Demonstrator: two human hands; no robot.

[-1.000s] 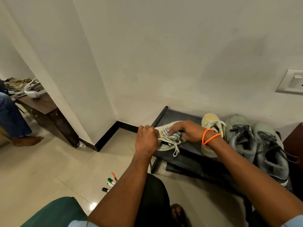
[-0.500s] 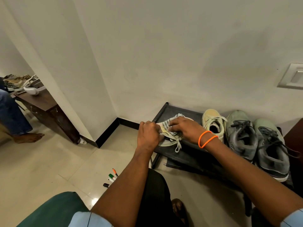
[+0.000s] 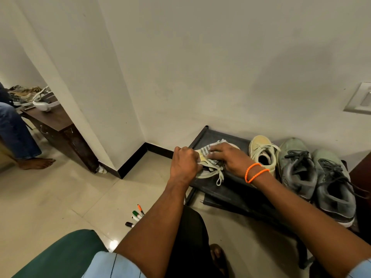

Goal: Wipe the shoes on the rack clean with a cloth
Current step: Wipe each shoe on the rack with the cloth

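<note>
A pale yellow-green sneaker [image 3: 208,171] lies at the left end of the black shoe rack [image 3: 218,137]. My left hand [image 3: 183,164] grips its near side. My right hand [image 3: 228,159], with orange bands on the wrist, presses a grey-and-white striped cloth [image 3: 210,147] down on the top of that shoe. The shoe's laces hang over the rack's front edge. Its mate [image 3: 262,152] stands beside my right wrist. Two grey-green sneakers [image 3: 297,167] [image 3: 333,185] with dark laces stand further right.
Several marker pens [image 3: 135,215] lie on the tiled floor left of my left arm. A dark wooden table [image 3: 58,125] and a seated person's leg [image 3: 18,135] are at the far left. A wall switch plate [image 3: 359,101] is at the right. A green cushion [image 3: 60,253] is at the bottom left.
My right hand has slid the cloth along the shoe's top towards the toe. My left hand has stayed gripping the shoe. The view has shifted slightly.
</note>
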